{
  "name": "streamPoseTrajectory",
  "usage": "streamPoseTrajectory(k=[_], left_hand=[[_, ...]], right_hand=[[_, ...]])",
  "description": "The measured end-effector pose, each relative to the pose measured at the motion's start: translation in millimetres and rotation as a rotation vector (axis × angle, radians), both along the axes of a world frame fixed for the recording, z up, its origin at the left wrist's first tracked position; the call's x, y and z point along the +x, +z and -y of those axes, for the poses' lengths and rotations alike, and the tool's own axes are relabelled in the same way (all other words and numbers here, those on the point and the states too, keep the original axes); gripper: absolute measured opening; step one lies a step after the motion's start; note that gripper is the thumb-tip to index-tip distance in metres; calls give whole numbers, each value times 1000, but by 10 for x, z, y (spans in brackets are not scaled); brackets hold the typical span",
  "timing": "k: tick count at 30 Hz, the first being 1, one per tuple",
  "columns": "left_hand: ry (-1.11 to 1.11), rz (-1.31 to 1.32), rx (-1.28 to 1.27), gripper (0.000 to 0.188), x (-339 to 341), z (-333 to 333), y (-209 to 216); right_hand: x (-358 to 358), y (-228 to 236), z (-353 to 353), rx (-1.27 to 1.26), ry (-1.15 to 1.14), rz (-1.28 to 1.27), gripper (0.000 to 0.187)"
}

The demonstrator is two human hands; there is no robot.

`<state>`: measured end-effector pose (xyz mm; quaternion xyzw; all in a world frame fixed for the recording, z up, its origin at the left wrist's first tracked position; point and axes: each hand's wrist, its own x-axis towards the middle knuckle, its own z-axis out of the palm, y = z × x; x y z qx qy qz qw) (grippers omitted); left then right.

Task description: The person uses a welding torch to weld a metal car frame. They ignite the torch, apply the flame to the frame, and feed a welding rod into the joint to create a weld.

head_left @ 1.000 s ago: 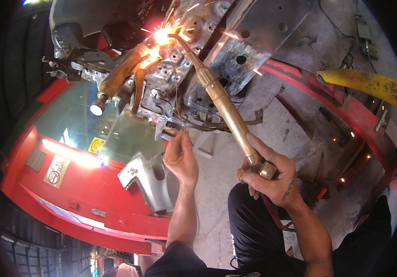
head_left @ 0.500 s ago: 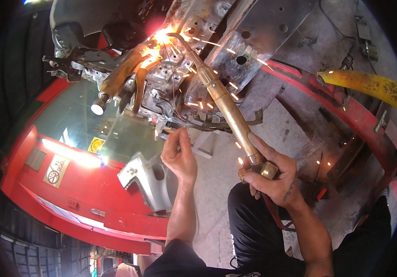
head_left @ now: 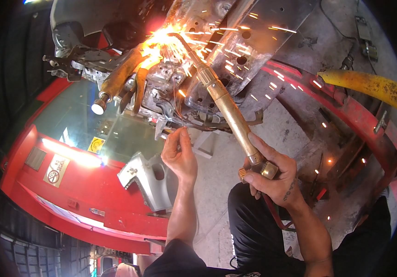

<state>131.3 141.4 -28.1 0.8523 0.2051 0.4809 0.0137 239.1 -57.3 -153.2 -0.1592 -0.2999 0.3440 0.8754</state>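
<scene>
My right hand (head_left: pixel 277 175) is wrapped round the rear of a brass gas torch (head_left: pixel 228 111), near its valve knobs. The torch's bent tip points up and left into a bright flame on a bare metal car body part (head_left: pixel 161 74). Fingers pinched, my left hand (head_left: pixel 179 157) holds a thin filler rod (head_left: pixel 175 87) that rises toward the flame. Rusty locking pliers (head_left: pixel 117 78), with a knurled end screw, are clamped beside the glowing spot. Glare hides the exact point where rod, torch tip and metal meet.
Sparks fly right over the perforated sheet metal (head_left: pixel 249 51). A red cabinet (head_left: pixel 83 175) with a glass window stands at left, a silver metal piece (head_left: pixel 147 180) beside it. Red frame bars (head_left: pixel 341 108) and a yellow arm (head_left: pixel 364 85) lie at right. A hose (head_left: pixel 277 217) trails from the torch.
The flame's glow has grown, and many more sparks spray out to the right. Both hands and the torch have stayed nearly in place.
</scene>
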Motion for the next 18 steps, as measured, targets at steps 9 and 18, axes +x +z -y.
streamPoseTrajectory(k=[9, 18], left_hand=[[-23, -6, 42, 20, -10, -45, -12], [-7, 3, -25, 16, 8, 7, 2]], right_hand=[[-13, 14, -1, -7, -1, -6, 74], [-6, -11, -7, 0, -2, 3, 73]])
